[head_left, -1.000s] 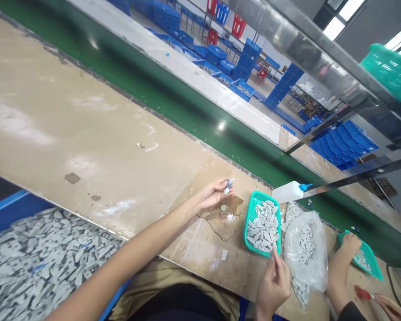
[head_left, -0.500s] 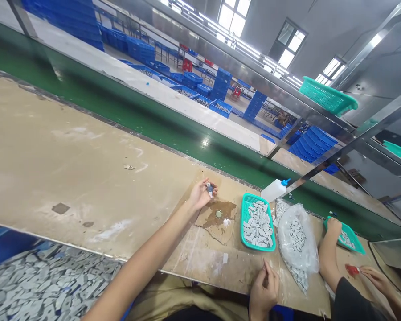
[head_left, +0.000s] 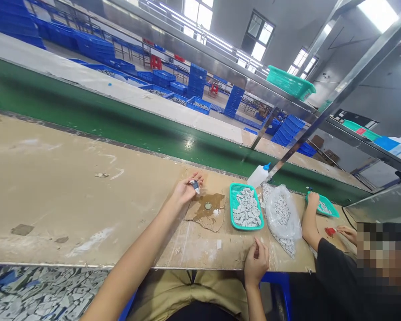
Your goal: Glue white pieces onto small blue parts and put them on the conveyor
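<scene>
left hand point(head_left: 186, 191): pinching a little blue-grey part point(head_left: 195, 186) over the cardboard scrap point(head_left: 205, 214)
right hand point(head_left: 257, 263): curled around something tiny, can't tell what
step: probably mid-assembly
next: likely grabbing from the teal tray point(head_left: 234, 209)

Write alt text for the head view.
At a worn workbench, the left hand pinches a small blue-and-white part above a cardboard scrap; the right hand rests near a teal tray of grey pieces. A co-worker's hand touches another tray.
</scene>
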The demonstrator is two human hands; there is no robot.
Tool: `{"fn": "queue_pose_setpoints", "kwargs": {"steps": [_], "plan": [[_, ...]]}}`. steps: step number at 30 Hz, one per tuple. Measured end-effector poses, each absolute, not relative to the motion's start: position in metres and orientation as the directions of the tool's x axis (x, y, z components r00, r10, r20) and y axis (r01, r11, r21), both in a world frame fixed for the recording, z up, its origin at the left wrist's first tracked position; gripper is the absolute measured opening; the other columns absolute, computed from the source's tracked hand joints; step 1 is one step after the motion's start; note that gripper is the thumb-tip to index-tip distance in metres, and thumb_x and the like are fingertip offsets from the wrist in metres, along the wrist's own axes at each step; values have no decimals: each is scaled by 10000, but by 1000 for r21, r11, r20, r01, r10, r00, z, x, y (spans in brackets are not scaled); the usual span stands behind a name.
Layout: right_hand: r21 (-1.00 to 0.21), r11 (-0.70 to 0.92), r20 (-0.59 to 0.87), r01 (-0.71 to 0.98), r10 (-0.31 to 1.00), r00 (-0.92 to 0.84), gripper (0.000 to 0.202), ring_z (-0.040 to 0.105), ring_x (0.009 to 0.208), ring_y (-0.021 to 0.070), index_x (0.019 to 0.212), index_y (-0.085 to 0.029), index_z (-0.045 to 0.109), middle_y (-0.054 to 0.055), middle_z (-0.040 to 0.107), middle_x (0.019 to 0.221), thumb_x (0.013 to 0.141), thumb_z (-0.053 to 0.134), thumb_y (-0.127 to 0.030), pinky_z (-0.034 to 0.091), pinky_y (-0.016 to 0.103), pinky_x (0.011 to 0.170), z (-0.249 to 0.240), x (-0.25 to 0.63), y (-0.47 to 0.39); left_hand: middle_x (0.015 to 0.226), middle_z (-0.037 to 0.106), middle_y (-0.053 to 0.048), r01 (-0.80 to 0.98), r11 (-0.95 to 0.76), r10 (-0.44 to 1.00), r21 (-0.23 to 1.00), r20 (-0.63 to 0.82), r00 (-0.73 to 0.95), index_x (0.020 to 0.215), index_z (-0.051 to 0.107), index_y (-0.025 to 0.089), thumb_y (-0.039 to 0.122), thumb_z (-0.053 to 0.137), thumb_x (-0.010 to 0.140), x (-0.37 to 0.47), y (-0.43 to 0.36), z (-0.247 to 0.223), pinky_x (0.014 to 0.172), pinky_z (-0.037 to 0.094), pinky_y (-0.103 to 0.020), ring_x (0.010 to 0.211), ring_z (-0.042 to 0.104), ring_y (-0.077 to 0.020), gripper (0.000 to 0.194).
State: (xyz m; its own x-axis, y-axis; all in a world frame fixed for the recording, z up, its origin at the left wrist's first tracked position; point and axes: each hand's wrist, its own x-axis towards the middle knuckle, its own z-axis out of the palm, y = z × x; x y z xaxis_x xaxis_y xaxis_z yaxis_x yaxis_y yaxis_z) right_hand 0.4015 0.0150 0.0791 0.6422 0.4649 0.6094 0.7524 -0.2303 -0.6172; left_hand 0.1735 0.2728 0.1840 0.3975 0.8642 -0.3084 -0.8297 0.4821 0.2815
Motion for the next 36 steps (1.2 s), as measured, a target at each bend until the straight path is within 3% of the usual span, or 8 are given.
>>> {"fn": "queue_pose_setpoints", "kwargs": {"steps": [7,13,22,31,34,36], "plan": [[-628,-247,606,738,439,663,342,622,784,234,1017,-124,720,147,679,929,935,433,-291,479,343,705,76,401,18,842,650,-86,-865,401,899,301,-313,308,930,597,132,-38,417,779,170,285,181,695,557,-298,774,657,-179,290],[-644,-253,597,722,424,681,333,628,791,237,994,-123,713,143,678,913,920,418,-257,476,346,721,78,400,19,775,657,-55,-909,299,931,291,-296,211,906,595,128,-53,420,737,166,296,175,704,559,-240,761,664,-143,303],[-679,-238,587,695,393,708,305,641,773,225,924,-147,720,125,683,891,904,429,-236,490,331,699,82,396,21,745,658,-82,-863,406,901,300,-288,324,1009,628,91,-54,424,700,168,307,160,606,564,-230,685,658,-150,397],[-723,-216,552,656,389,737,334,623,813,219,1060,-115,669,146,683,957,965,453,-351,493,335,731,101,400,13,784,657,-90,-886,377,909,271,-293,297,1038,648,84,-33,437,742,164,315,146,653,575,-223,726,658,-141,382],[-731,-182,527,657,460,714,363,605,827,214,1123,-135,674,126,664,964,958,481,-394,489,338,746,126,410,29,786,655,-87,-889,368,909,272,-304,284,1018,649,85,-32,439,748,164,315,144,659,573,-219,738,656,-138,361],[-700,-151,487,698,614,621,373,596,897,225,1133,-156,691,114,642,984,950,489,-412,488,354,792,140,416,47,780,648,-86,-888,367,908,278,-313,277,995,649,86,-29,439,758,164,314,144,655,570,-219,734,650,-136,337]]}}
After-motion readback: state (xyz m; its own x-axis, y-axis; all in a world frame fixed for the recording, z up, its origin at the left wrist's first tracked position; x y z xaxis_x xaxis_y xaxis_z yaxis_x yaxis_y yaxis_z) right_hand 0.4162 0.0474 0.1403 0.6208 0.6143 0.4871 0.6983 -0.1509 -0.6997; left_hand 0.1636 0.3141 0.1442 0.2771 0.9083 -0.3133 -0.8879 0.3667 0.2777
